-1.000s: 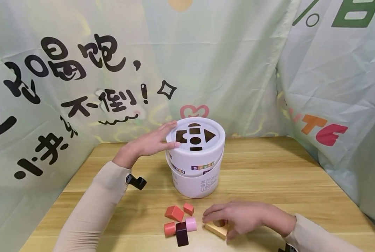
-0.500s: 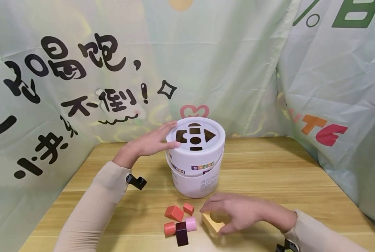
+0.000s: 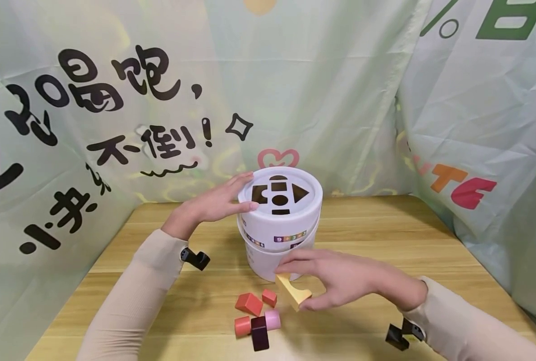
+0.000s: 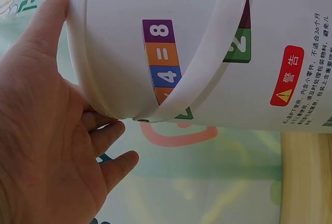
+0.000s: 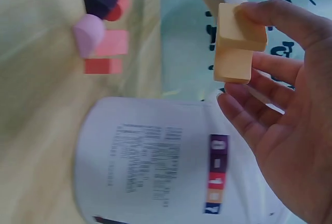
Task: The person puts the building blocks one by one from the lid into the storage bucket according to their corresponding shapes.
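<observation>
A white bucket [image 3: 290, 223] stands on the table, its lid [image 3: 310, 200] cut with shaped holes. My left hand [image 3: 216, 200] rests at the left of the lid, thumb and fingers spread along the rim; the left wrist view has the thumb at the lid's edge and some fingertips clear of the wall. With thumb and fingertips, my right hand [image 3: 342, 276] pinches a yellow arch block [image 3: 289, 292] by its two ends. The block is raised in front of the bucket's lower part, tilted, its rounded notch facing the palm. In the right wrist view the arch block [image 5: 241, 32] appears end-on.
Several loose blocks lie before the bucket: a red triangular prism [image 3: 249, 304], a small red block [image 3: 269, 298], a red cylinder [image 3: 242, 327], a pink cylinder [image 3: 273, 320] and a dark block [image 3: 260, 335]. Printed curtains [image 3: 340, 100] enclose the wooden table [image 3: 371, 225].
My right hand has lifted the yellow arch block off the table and carried it up and leftward toward the bucket, tilting it. The left hand and loose blocks have stayed put.
</observation>
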Motion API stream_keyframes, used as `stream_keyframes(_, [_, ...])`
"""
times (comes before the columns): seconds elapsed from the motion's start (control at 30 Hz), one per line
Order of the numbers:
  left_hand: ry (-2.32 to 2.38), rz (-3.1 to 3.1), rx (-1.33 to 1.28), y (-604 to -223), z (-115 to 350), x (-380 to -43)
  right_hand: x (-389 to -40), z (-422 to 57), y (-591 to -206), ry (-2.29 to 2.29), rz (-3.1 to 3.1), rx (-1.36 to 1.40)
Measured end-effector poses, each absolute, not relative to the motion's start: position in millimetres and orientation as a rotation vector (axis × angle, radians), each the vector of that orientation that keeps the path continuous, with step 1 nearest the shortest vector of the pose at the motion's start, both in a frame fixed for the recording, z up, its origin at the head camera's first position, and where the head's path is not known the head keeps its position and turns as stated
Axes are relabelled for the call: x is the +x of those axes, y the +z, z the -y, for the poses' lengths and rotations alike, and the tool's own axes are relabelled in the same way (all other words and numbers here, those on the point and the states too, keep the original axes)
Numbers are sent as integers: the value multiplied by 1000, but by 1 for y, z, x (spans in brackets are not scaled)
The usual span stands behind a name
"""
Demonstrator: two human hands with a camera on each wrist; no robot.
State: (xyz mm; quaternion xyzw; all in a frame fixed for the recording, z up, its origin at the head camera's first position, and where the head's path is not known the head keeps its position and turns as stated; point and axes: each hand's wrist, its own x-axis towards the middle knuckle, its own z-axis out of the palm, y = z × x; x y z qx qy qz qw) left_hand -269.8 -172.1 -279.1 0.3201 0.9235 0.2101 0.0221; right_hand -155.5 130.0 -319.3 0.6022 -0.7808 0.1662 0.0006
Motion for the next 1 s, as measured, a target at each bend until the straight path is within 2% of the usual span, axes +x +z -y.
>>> stream_keyframes(0.47, [628,-2866,1008,-278,172,-270,-170,-114,-259,758,2440,1826])
stream_keyframes(1.0, [630,-2866,990,-276,172,-270,-222,-100,-225,858,2542,1433])
